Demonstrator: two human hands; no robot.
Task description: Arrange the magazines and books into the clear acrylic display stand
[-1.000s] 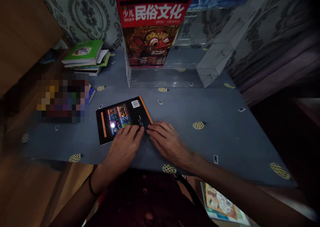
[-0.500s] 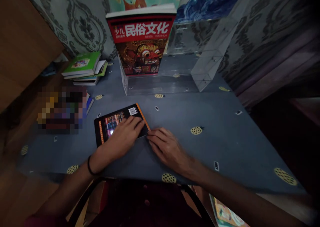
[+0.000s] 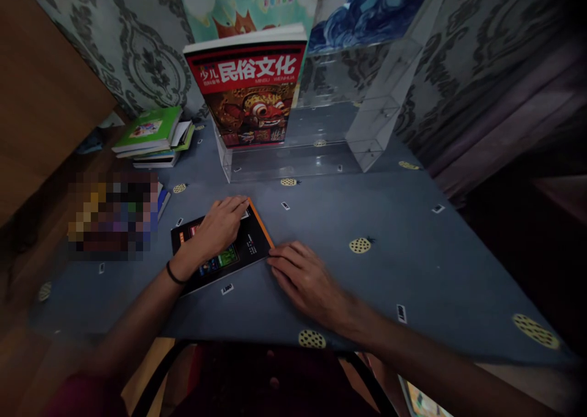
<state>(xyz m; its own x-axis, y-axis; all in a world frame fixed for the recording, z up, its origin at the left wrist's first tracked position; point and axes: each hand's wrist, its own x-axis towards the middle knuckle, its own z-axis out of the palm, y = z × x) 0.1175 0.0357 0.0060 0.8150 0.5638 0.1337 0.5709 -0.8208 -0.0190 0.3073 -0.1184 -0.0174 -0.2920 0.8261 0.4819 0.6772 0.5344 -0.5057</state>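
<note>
A black book (image 3: 251,241) with an orange spine lies on the table, its back cover facing up. My left hand (image 3: 219,224) rests flat across its upper part, fingertips near the orange edge, covering part of the cover pictures and the barcode. A dark band circles the left wrist. At the book's right corner is my right hand (image 3: 300,273), its fingers bent and close together, closed on that corner. The right thumb is mostly hidden.
A clear acrylic stand (image 3: 367,129) at the back holds an upright red book (image 3: 257,93). To the left are a pile of books topped by a green one (image 3: 149,129) and a blurred-out stack (image 3: 114,215). The patterned blue tablecloth (image 3: 330,209) covers the table.
My left hand has slid up the cover toward the far end of the spine, uncovering its lower right part. My right hand stays at the corner. The view has tilted slightly.
</note>
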